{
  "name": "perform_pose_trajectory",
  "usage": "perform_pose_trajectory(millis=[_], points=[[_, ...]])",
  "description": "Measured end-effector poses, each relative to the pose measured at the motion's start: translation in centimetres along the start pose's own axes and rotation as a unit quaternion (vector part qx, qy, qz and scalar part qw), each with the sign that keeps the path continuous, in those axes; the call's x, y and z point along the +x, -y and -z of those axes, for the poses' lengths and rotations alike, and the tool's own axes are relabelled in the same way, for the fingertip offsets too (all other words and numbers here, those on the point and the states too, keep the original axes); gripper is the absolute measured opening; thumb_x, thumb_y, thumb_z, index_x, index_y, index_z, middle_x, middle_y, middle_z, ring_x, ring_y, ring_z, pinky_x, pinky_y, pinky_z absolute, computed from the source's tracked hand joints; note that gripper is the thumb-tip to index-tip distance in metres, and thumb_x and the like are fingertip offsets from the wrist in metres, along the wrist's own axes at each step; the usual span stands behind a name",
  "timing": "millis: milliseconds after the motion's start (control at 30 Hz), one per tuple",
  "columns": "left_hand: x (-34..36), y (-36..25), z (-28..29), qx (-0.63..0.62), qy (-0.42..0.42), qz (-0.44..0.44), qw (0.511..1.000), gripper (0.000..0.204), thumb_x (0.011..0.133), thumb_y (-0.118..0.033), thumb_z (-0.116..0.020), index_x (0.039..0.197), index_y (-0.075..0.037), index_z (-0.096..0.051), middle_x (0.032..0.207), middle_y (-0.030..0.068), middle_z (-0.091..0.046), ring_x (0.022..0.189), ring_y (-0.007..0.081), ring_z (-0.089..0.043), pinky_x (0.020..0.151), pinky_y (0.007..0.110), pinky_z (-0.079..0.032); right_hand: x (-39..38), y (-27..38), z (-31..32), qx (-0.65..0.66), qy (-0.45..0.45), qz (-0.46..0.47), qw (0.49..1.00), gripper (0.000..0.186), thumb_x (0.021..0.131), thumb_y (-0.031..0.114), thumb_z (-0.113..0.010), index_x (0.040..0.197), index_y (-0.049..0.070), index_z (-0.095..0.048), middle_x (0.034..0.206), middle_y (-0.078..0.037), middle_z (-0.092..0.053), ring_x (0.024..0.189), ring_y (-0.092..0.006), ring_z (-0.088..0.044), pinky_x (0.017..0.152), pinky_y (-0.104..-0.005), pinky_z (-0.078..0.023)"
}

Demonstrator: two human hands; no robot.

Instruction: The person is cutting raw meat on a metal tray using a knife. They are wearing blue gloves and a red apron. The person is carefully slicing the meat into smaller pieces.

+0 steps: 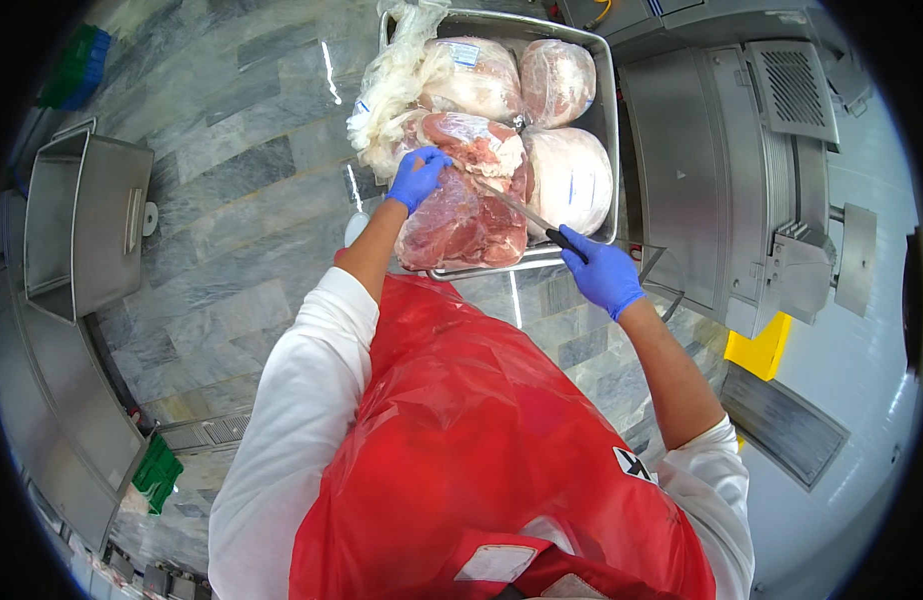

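My gloved left hand (418, 178) is at the left edge of a large piece of raw meat (452, 225), its fingers bent and closed near the knife tip; what they pinch is unclear. My gloved right hand (603, 275) grips the black handle of a long knife (527, 213), whose blade lies diagonally across the meat. The meat is in a metal tub (612, 130) with wrapped pieces (570, 185) at the right and back. Loose clear plastic bags (402, 80) bunch over the tub's left rim.
A steel machine (692, 170) stands close at the right, with a yellow object (757, 345) below it. An open steel bin (82, 225) is at the left, and green crates (160, 480) sit at lower left. Grey tiled floor (242, 250) surrounds the tub.
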State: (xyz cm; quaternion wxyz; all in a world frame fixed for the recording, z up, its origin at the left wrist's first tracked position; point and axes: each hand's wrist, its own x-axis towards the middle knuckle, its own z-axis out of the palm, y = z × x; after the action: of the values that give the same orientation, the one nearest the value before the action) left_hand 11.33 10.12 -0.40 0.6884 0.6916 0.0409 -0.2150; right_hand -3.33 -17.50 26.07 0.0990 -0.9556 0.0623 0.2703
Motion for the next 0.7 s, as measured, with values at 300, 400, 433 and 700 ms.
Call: perform_pose_trajectory(millis=[300, 400, 433, 700], points=[[4.7, -4.5, 1.5, 0.431, -0.001, -0.365, 0.825, 0.007, 0.092, -0.017, -0.066, 0.091, -0.012, -0.070, 0.103, 0.0165, -0.076, 0.096, 0.0442, -0.071, 0.083, 0.054, -0.056, 2.0, 3.6, 2.1, -0.038, 0.034, -0.015, 0.999, 0.042, 0.104, 0.041, -0.063, 0.143, 0.027, -0.068, 0.107, -0.020, -0.077, 0.097, -0.0416, -0.074, 0.087, -0.0501, -0.059], [6.2, -4.5, 2.0, 0.477, 0.046, -0.328, 0.815, 0.007, 0.092, -0.017, -0.067, 0.091, -0.012, -0.072, 0.100, 0.0122, -0.076, 0.094, 0.0426, -0.071, 0.082, 0.054, -0.055, 3.7, 5.1, 3.6, -0.023, 0.063, -0.004, 0.998, 0.040, 0.105, 0.037, -0.063, 0.143, 0.026, -0.069, 0.107, -0.021, -0.077, 0.094, -0.0411, -0.074, 0.087, -0.0473, -0.059], [6.7, -4.4, 2.2, 0.482, 0.055, -0.323, 0.812, 0.008, 0.093, -0.017, -0.066, 0.092, -0.012, -0.073, 0.099, 0.0119, -0.076, 0.093, 0.0421, -0.070, 0.081, 0.054, -0.055, 4.6, 5.5, 4.2, -0.013, 0.080, -0.003, 0.997, 0.040, 0.106, 0.035, -0.063, 0.144, 0.025, -0.068, 0.105, -0.022, -0.077, 0.090, -0.0402, -0.074, 0.086, -0.0451, -0.059], [8.8, -2.3, 2.9, 0.329, 0.031, -0.330, 0.884, 0.010, 0.092, -0.018, -0.067, 0.088, -0.011, -0.072, 0.087, 0.0167, -0.073, 0.084, 0.0399, -0.071, 0.078, 0.051, -0.057, 7.1, 8.3, 2.6, 0.070, 0.126, -0.047, 0.988, 0.045, 0.105, 0.036, -0.061, 0.144, 0.014, -0.067, 0.087, -0.026, -0.074, 0.077, -0.0326, -0.074, 0.077, -0.0435, -0.057]])
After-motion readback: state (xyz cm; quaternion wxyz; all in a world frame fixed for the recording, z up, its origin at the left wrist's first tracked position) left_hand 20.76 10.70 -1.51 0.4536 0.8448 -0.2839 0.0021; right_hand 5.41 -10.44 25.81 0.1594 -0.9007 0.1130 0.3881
